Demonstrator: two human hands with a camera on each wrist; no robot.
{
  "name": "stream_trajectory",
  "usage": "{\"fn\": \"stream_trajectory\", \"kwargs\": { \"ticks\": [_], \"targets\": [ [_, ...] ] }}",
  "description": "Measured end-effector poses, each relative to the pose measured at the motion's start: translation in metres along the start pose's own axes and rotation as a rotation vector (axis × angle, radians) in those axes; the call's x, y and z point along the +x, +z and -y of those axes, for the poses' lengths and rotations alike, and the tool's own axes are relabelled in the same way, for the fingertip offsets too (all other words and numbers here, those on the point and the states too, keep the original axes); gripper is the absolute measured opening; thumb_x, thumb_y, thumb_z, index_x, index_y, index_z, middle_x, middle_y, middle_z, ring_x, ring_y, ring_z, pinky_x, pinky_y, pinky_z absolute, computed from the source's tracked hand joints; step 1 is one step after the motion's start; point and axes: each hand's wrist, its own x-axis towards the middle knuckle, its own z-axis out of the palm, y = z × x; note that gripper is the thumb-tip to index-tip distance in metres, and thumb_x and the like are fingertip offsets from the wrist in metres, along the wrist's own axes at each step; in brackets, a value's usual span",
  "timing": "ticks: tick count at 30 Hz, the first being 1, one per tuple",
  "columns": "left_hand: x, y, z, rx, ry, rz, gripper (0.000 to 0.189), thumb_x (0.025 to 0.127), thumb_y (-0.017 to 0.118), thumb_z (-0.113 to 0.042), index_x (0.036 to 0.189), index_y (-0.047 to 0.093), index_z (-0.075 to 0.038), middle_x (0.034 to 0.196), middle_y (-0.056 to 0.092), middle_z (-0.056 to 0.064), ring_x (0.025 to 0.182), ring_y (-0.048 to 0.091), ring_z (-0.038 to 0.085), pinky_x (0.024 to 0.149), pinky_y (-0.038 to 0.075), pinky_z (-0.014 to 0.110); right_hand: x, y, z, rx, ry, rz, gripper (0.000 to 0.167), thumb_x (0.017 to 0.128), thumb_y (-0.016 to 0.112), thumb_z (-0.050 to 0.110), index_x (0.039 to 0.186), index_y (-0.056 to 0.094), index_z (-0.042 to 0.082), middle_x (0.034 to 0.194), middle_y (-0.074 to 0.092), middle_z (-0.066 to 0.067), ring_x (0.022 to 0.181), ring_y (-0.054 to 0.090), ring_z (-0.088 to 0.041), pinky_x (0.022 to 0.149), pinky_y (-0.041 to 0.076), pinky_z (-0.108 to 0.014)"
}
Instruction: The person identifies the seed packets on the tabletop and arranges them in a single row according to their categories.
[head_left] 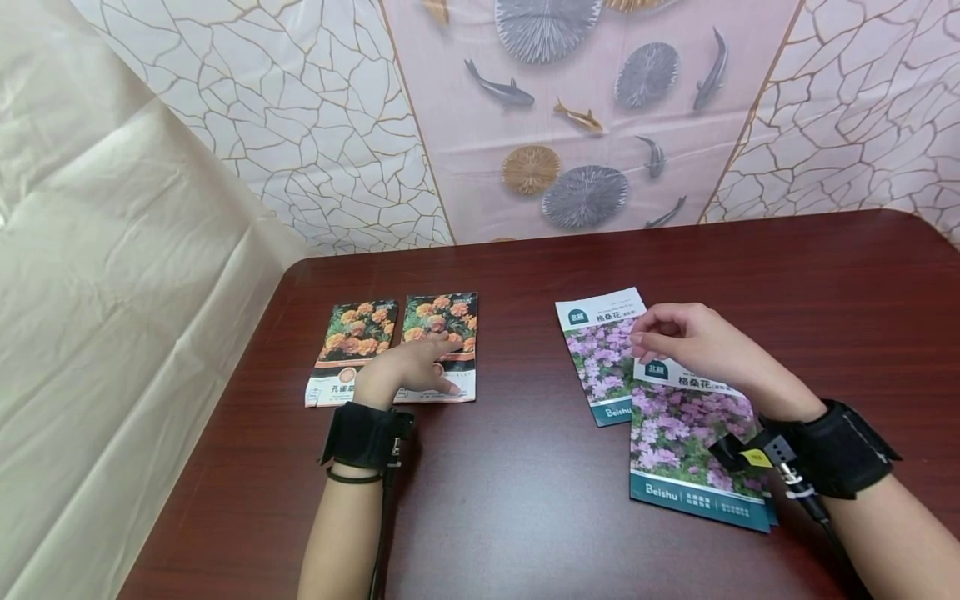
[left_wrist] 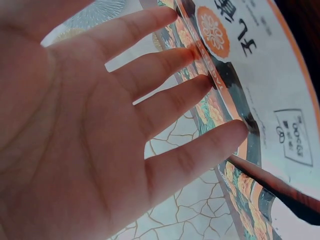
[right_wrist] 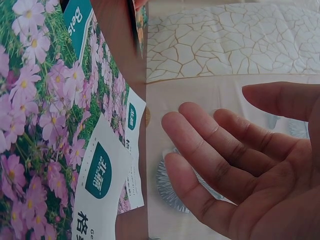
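Note:
Two orange-flower seed packets lie side by side at the table's left: a left packet and a right packet. Over the right one my left hand is spread, its fingertips on or just above the printed front in the left wrist view. On the right are pink-flower seed packets, a rear one and a front one overlapping it; another edge peeks out beneath the front packet. My right hand hovers by their top edges, fingers loosely bent, with nothing in it in the right wrist view.
The dark red-brown table has a rounded far edge. Behind it hangs a patterned cloth, and a pale sheet drapes along the left side. Black wrist straps with cables sit on both forearms.

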Motion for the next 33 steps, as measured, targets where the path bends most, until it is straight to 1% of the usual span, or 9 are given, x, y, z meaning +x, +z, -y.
{"fn": "stream_trajectory", "kwargs": {
  "ticks": [4,9,12,14,18,22,26,29,33],
  "targets": [
    [0.0,0.0,-0.001,-0.013,-0.014,-0.002,0.072,0.084,0.067,-0.02,0.144,0.029,-0.012,0.15,0.015,0.013,0.136,0.015,0.028,0.104,0.024,0.047,-0.001,0.0,0.0,-0.001,-0.012,0.0,0.014,0.092,0.052,0.004,0.098,0.06,-0.006,0.081,0.063,-0.006,0.071,0.061,-0.015,0.059,0.048,-0.026],
    [0.0,0.001,0.0,-0.006,-0.005,-0.015,0.073,0.084,0.067,-0.02,0.145,0.027,-0.012,0.149,0.018,0.014,0.136,0.017,0.03,0.104,0.025,0.048,-0.002,-0.001,0.003,-0.006,-0.014,-0.01,0.014,0.092,0.052,0.004,0.096,0.061,-0.005,0.08,0.064,-0.008,0.072,0.062,-0.018,0.059,0.049,-0.028],
    [0.001,0.001,0.0,-0.017,0.013,-0.025,0.071,0.086,0.065,-0.019,0.145,0.026,-0.013,0.148,0.021,0.014,0.135,0.018,0.031,0.104,0.025,0.049,-0.001,-0.002,0.003,-0.013,-0.023,-0.022,0.014,0.092,0.053,0.005,0.096,0.062,-0.005,0.08,0.064,-0.008,0.073,0.062,-0.019,0.061,0.049,-0.027],
    [0.001,0.0,0.0,-0.027,0.039,-0.036,0.07,0.087,0.064,-0.018,0.145,0.026,-0.013,0.148,0.023,0.013,0.135,0.018,0.031,0.104,0.025,0.049,-0.002,-0.003,0.003,-0.026,-0.027,-0.028,0.014,0.092,0.053,0.005,0.097,0.062,-0.005,0.08,0.064,-0.007,0.073,0.062,-0.019,0.062,0.05,-0.028],
    [0.002,-0.001,-0.003,0.004,0.101,-0.096,0.066,0.088,0.062,-0.02,0.144,0.028,-0.011,0.146,0.028,0.013,0.134,0.021,0.031,0.104,0.024,0.048,-0.002,-0.006,0.003,-0.037,-0.028,-0.04,0.014,0.092,0.053,0.006,0.098,0.062,-0.004,0.081,0.065,-0.007,0.074,0.063,-0.018,0.064,0.051,-0.029],
    [0.001,-0.002,-0.009,0.03,0.125,-0.162,0.064,0.088,0.061,-0.026,0.143,0.031,-0.012,0.143,0.034,0.012,0.134,0.023,0.031,0.104,0.025,0.048,-0.003,-0.008,0.003,-0.032,-0.026,-0.05,0.014,0.092,0.053,0.005,0.098,0.062,-0.004,0.081,0.065,-0.009,0.073,0.063,-0.018,0.064,0.052,-0.029],
    [0.0,-0.001,-0.018,0.032,0.155,-0.206,0.063,0.088,0.061,-0.029,0.142,0.034,-0.011,0.14,0.038,0.013,0.13,0.03,0.031,0.101,0.03,0.047,-0.003,-0.011,0.002,-0.04,-0.021,-0.057,0.014,0.092,0.053,0.005,0.099,0.062,-0.004,0.082,0.065,-0.009,0.073,0.064,-0.018,0.064,0.052,-0.028],
    [0.0,0.001,-0.026,0.036,0.184,-0.234,0.061,0.088,0.061,-0.029,0.14,0.036,-0.01,0.139,0.04,0.013,0.128,0.034,0.029,0.101,0.031,0.045,-0.004,-0.016,0.001,-0.057,0.0,-0.058,0.015,0.092,0.054,0.008,0.1,0.062,-0.003,0.083,0.065,-0.008,0.073,0.062,-0.017,0.064,0.05,-0.026],
    [-0.001,0.006,-0.038,0.06,0.216,-0.26,0.057,0.089,0.06,-0.031,0.138,0.04,-0.011,0.138,0.042,0.01,0.128,0.035,0.025,0.102,0.03,0.043,-0.005,-0.022,-0.004,-0.099,0.044,-0.041,0.018,0.092,0.055,0.012,0.102,0.063,-0.001,0.088,0.064,-0.008,0.073,0.057,-0.018,0.061,0.047,-0.025]
  ]
}}
